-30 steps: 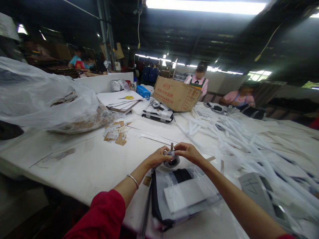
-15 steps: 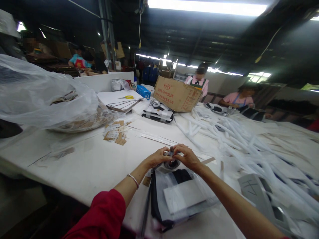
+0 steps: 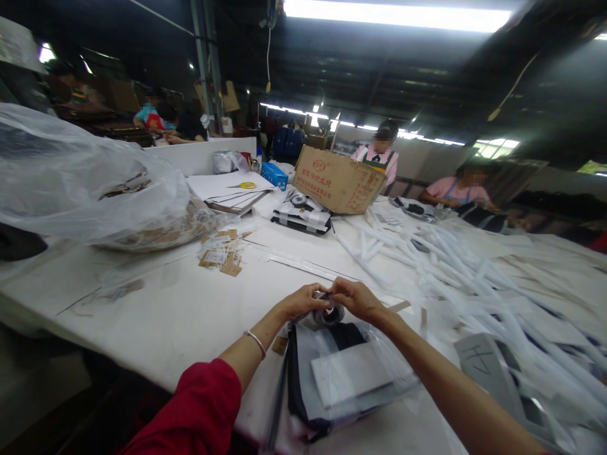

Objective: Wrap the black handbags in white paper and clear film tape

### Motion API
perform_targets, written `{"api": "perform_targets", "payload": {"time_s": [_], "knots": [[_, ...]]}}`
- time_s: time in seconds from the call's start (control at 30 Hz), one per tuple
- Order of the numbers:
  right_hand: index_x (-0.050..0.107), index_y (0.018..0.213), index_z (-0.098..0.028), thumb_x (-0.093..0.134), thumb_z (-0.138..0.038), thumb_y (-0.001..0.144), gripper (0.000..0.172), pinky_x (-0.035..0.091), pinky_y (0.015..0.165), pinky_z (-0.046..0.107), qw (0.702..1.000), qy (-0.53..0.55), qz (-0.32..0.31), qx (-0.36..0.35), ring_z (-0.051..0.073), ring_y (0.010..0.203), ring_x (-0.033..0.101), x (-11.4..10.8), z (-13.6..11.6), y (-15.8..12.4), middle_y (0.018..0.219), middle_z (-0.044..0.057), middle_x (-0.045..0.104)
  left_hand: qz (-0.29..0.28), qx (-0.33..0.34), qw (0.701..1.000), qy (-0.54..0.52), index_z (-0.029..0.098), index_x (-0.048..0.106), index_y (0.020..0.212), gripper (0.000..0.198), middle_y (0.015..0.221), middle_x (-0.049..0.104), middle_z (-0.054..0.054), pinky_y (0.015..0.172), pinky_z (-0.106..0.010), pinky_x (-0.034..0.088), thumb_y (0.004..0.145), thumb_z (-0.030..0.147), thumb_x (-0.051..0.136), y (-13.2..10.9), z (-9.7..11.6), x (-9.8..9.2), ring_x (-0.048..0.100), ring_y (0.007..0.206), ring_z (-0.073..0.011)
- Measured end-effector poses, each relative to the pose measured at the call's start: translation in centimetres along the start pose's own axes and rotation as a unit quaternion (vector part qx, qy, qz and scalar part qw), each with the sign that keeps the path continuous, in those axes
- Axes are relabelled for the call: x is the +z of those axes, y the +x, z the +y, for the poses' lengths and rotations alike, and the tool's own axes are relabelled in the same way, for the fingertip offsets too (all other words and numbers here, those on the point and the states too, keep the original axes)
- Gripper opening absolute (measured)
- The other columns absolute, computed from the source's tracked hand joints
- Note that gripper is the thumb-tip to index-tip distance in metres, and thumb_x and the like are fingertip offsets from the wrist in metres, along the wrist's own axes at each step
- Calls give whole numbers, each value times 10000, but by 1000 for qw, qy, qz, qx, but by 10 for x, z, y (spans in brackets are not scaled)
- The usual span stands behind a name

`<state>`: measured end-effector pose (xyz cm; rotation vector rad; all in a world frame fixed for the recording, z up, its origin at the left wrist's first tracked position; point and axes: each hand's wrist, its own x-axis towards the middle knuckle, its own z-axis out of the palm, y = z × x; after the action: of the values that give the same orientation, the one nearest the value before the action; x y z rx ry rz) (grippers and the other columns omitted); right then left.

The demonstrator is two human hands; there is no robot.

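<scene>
Just in front of me lies a black-and-grey bag (image 3: 303, 379) with clear plastic over it and a pale flat card (image 3: 351, 373) on top. At its far edge sits a rolled strap (image 3: 333, 314), coiled up with a see-through wrap around it. My left hand (image 3: 303, 302) is closed, its fingers pinching the top of the roll. Fingertip to fingertip with it, my right hand (image 3: 355, 298) pinches the same spot from the right. The exact bit between the fingertips is small and partly hidden. A brown tag (image 3: 280, 345) pokes out left of the bag.
Brown tags (image 3: 222, 253) lie to the left, beside a big plastic bag (image 3: 85, 183). Yellow-handled scissors (image 3: 246, 185) rest on white boards (image 3: 222, 189). A cardboard box (image 3: 336, 180) and another wrapped bag (image 3: 301, 218) stand farther back. White foam strips (image 3: 455, 265) cover the right side; co-workers sit beyond.
My right hand has drawn down a little and its fingers have closed in at the top of the roll. A small dark piece that stood up between the fingertips no longer shows.
</scene>
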<state>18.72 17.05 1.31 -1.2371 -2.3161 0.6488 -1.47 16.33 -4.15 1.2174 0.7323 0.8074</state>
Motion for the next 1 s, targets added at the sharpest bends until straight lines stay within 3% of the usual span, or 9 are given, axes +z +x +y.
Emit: {"api": "perform_targets", "payload": {"time_s": [0.3, 0.47, 0.63, 0.8, 0.9, 1.0], "knots": [[647, 830, -250, 606, -256, 792, 56, 475, 658, 253, 1000, 20, -7, 12, 151, 693, 623, -9, -4, 8, 788, -35, 719, 10, -9, 998, 55, 132, 681, 940, 349, 783, 669, 1, 668, -255, 418, 611, 231, 743, 0, 2, 1, 569, 687, -130], [647, 821, -246, 627, -251, 778, 48, 485, 628, 249, 999, 36, -10, 18, 145, 670, 630, -9, -4, 12, 803, -26, 723, 26, -5, 997, 71, 126, 673, 895, 307, 741, 637, 9, 649, -253, 396, 619, 252, 718, 1, 0, 1, 542, 671, -130], [649, 925, -215, 699, -265, 698, 237, 532, 662, 286, 991, 94, 30, 86, 169, 714, 678, 3, 8, 13, 915, 13, 738, 39, 14, 995, 88, 150, 608, 901, 339, 754, 615, 23, 637, -247, 390, 618, 274, 748, 2, -1, 1, 534, 677, -127], [734, 888, -173, 713, -346, 696, 260, 546, 735, 321, 975, 185, -7, 123, 212, 769, 697, 10, 18, 14, 824, 35, 754, 48, 31, 993, 103, 195, 485, 976, 442, 715, 588, 56, 580, -225, 353, 631, 243, 756, 4, -5, 2, 497, 605, -99], [751, 786, -160, 698, -385, 697, 248, 513, 645, 275, 971, 181, -13, 156, 181, 666, 660, 9, 13, 14, 713, 21, 729, 49, 40, 991, 116, 206, 454, 962, 458, 697, 575, 63, 570, -221, 335, 636, 255, 772, 3, -7, 3, 490, 598, -97], [722, 716, -166, 672, -396, 699, 236, 465, 572, 246, 972, 165, 20, 164, 147, 593, 603, 8, 6, 14, 644, 5, 689, 51, 56, 989, 127, 219, 444, 976, 447, 695, 563, 71, 575, -225, 335, 659, 256, 756, 0, -3, 6, 477, 597, -99]]}}
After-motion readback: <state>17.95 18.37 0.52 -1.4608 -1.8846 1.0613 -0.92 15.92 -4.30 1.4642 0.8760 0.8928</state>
